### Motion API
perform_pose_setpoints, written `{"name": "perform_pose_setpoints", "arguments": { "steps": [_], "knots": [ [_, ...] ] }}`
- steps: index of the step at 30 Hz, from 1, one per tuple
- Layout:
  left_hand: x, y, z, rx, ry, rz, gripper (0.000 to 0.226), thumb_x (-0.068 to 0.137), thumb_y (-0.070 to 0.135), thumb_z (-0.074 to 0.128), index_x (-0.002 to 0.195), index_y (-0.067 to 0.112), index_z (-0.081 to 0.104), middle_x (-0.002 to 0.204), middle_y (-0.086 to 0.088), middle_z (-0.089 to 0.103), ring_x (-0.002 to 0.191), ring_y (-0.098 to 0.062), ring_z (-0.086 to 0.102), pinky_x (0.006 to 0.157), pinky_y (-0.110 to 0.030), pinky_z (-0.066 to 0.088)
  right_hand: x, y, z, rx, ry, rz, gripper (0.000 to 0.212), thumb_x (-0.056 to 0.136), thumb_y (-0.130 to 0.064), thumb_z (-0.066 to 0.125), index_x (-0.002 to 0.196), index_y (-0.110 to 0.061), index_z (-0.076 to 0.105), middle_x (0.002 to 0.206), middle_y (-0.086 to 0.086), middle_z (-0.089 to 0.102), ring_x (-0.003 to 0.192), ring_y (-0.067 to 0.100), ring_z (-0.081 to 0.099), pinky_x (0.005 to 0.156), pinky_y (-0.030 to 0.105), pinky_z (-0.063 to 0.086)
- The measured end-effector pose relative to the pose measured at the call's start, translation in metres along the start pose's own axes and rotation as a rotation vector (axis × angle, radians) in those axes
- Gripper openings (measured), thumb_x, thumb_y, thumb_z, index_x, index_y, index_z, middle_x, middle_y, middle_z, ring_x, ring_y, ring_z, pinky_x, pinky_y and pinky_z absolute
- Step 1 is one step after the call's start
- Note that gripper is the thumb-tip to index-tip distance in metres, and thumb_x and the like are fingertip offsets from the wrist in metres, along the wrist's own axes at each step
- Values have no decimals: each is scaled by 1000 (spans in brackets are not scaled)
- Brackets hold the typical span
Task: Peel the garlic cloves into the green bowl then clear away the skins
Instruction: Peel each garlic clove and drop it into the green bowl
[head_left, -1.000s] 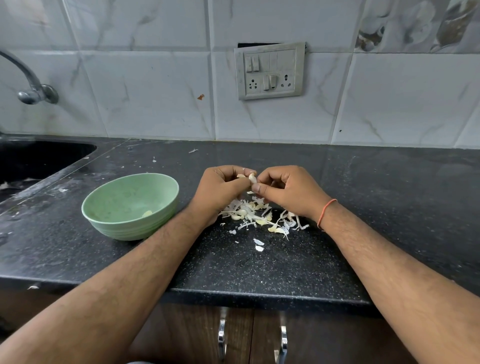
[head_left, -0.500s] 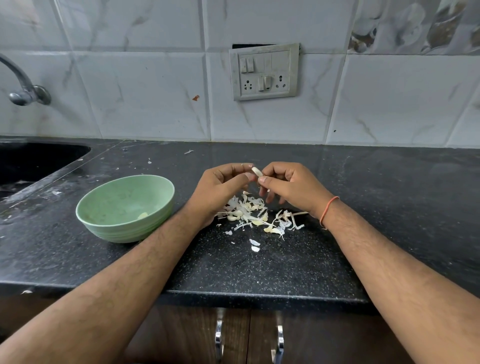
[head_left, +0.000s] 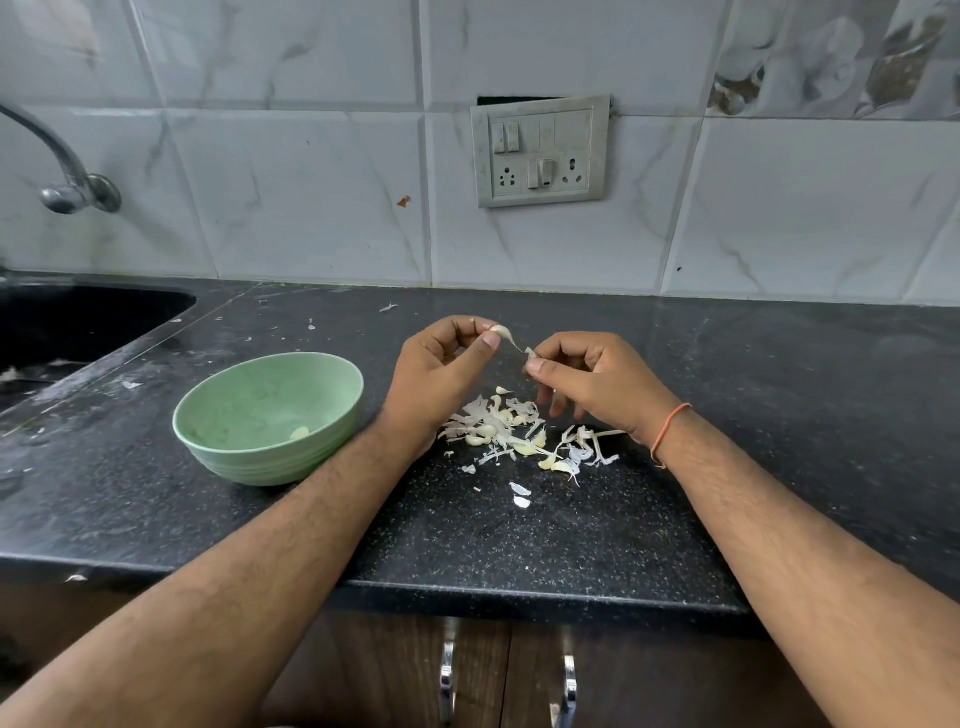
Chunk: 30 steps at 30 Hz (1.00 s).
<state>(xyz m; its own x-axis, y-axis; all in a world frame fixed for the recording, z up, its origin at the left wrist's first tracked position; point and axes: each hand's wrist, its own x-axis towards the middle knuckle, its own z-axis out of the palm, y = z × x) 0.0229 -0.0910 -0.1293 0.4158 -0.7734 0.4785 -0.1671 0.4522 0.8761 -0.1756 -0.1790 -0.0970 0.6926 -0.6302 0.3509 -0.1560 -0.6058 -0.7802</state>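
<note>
My left hand pinches a small pale garlic clove between thumb and fingers, above the black counter. My right hand pinches a strip of skin that still trails from the clove. Below both hands lies a pile of skins and cloves. The green bowl stands to the left of my left wrist, with one peeled clove in it.
A dark sink and a metal tap are at the far left. A switch plate hangs on the tiled wall. Loose skin flakes lie near the counter's front edge.
My hands have drawn apart; the right one has pulled a strip of skin off the clove held in the left. The bowl has not moved.
</note>
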Motion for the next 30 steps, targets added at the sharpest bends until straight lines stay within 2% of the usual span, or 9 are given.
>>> {"name": "perform_pose_setpoints", "arguments": {
  "steps": [5, 7, 11, 14, 18, 22, 24, 26, 30],
  "knots": [
    [3, -2, -2, -24, 136, -3, 11, 99, 14, 75, 108, 11, 80, 93, 6, 78, 73, 6, 62, 70, -12, 47, -4, -1, 3, -312, -108, -116, 13, 88, -33, 87, 101, -34, 86, 82, -21, 76, 69, -1, 66, 65, 10, 45],
    [2, -1, -1, -21, 129, -4, 11, 99, 13, 75, 108, 11, 80, 93, 4, 79, 73, 6, 63, 68, -11, 48, -4, -4, 4, -345, -116, -146, 12, 86, -35, 89, 97, -35, 86, 83, -24, 76, 73, -2, 69, 69, 13, 49],
    [2, -1, 3, -30, 88, -20, 14, 98, 10, 75, 110, 5, 79, 87, 5, 78, 68, 8, 63, 65, -9, 48, -4, -5, 0, -289, 55, -157, 18, 75, -40, 95, 78, -31, 80, 74, -15, 75, 66, 4, 67, 63, 22, 54],
    [0, 0, 3, -9, 21, -34, 14, 97, 10, 77, 109, 3, 79, 88, 4, 79, 67, 6, 63, 64, -10, 47, -1, -3, -1, -185, 248, -188, 19, 83, -41, 90, 93, -30, 78, 84, -10, 75, 71, 15, 69, 66, 26, 59],
    [-2, 1, 3, 49, -78, -55, 14, 95, 18, 80, 104, 7, 79, 85, -2, 76, 60, 1, 56, 55, -14, 45, 3, 1, 5, -5, 195, -69, 15, 95, -36, 79, 107, -28, 83, 89, -7, 80, 74, 24, 75, 62, 42, 65],
    [0, -1, 1, 62, -96, -50, 14, 95, 21, 80, 103, 10, 79, 85, -4, 76, 61, -4, 55, 55, -16, 45, 4, 0, 11, 130, 175, -40, 12, 98, -25, 77, 103, -16, 84, 86, 2, 79, 72, 20, 73, 60, 42, 62],
    [0, -2, 2, 74, -116, -43, 16, 93, 26, 83, 101, 13, 80, 85, -7, 76, 64, -15, 55, 59, -25, 47, 4, 1, 11, 150, 193, -32, 12, 98, -24, 77, 103, -15, 83, 83, 5, 78, 71, 19, 71, 61, 40, 62],
    [0, -2, 3, 103, -114, -40, 15, 93, 31, 82, 98, 17, 81, 81, -7, 75, 67, -24, 51, 63, -32, 43, 4, 2, 11, 85, 206, -23, 12, 98, -27, 77, 99, -17, 83, 77, 2, 76, 66, 15, 70, 62, 38, 60],
    [4, -3, 4, 179, 34, -47, 36, 101, 48, 65, 82, 24, 84, 77, -22, 72, 68, -18, 58, 68, -27, 48, 9, -8, -2, -373, 176, -42, 15, 96, -41, 77, 89, -28, 83, 70, -13, 73, 64, 3, 65, 63, 22, 52]
  ]
}}
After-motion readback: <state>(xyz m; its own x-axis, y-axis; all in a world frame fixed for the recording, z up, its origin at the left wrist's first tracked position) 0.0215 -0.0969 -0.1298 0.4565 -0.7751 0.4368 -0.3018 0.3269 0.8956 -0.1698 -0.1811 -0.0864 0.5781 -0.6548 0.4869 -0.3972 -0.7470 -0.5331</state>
